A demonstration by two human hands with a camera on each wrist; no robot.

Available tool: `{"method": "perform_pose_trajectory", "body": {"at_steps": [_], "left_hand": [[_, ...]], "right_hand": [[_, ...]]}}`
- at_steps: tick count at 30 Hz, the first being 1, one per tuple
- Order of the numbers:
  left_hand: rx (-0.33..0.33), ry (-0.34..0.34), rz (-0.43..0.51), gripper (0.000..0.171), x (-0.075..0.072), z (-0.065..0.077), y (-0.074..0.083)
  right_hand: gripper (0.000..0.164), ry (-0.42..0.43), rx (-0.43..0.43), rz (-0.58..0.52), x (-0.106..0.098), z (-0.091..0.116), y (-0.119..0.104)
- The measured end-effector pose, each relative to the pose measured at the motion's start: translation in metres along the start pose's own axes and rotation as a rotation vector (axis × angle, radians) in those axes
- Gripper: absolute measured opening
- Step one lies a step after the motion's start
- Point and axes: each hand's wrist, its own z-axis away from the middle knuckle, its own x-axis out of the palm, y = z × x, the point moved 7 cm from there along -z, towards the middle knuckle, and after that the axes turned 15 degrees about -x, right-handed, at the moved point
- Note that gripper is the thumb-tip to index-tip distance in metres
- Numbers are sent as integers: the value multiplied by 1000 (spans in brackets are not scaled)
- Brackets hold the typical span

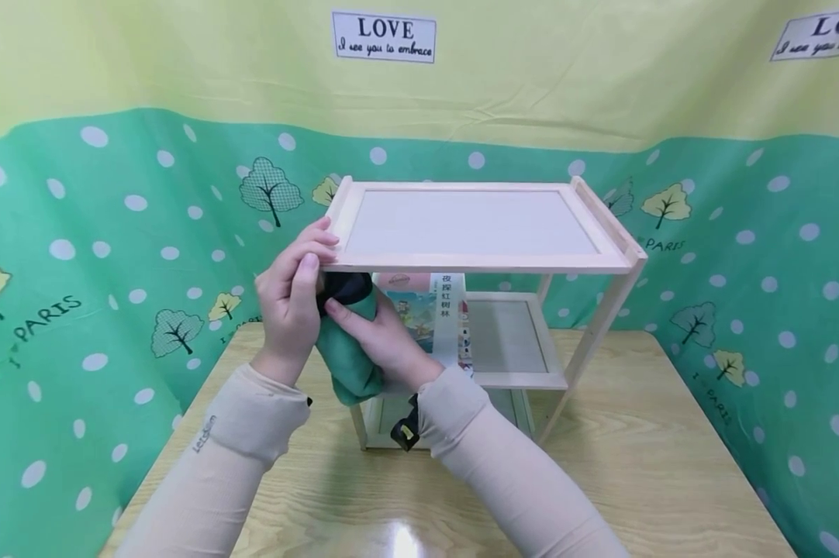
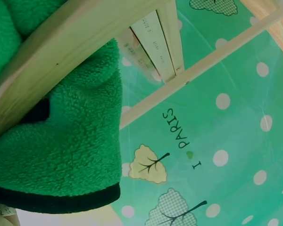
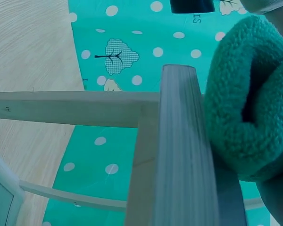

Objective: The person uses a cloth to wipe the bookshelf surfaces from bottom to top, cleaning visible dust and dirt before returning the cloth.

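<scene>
A fuzzy green cloth (image 1: 350, 360) with dark trim hangs in folds at the front left post of a small wooden shelf rack (image 1: 489, 266). My right hand (image 1: 391, 341) grips this cloth just under the top board, thumb over its dark upper end. The left hand (image 1: 283, 291) holds the rack's front left corner, fingertips over the edge of the top board and thumb at the front. In the left wrist view the cloth (image 2: 75, 146) lies on both sides of the wooden post (image 2: 70, 40). The right wrist view shows the cloth (image 3: 254, 103) folded over beside the post (image 3: 184, 141).
A boxed picture book (image 1: 419, 318) stands on the middle shelf (image 1: 510, 333), left of centre. The rack rests on a wood-grain table (image 1: 629, 465). A dotted green and yellow curtain (image 1: 182, 178) surrounds the table. A black strap (image 1: 405, 430) hangs by the right wrist.
</scene>
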Motion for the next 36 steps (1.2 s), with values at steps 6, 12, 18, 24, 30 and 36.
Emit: {"method": "perform_pose_trajectory", "body": {"at_steps": [6, 12, 18, 24, 30, 36], "left_hand": [[7, 7, 22, 25, -1, -1, 0], [10, 11, 39, 24, 1, -2, -1], [13, 11, 34, 24, 1, -2, 0], [10, 12, 26, 25, 1, -2, -1], [2, 16, 22, 25, 0, -1, -3], [2, 26, 21, 26, -1, -1, -3]], "right_hand": [[53, 17, -20, -15, 3, -2, -5], [54, 46, -48, -60, 3, -6, -13], [52, 74, -50, -53, 3, -7, -14], [57, 55, -7, 5, 1, -3, -8], [56, 16, 12, 99, 0, 3, 0], [53, -8, 19, 116, 1, 10, 8]]}}
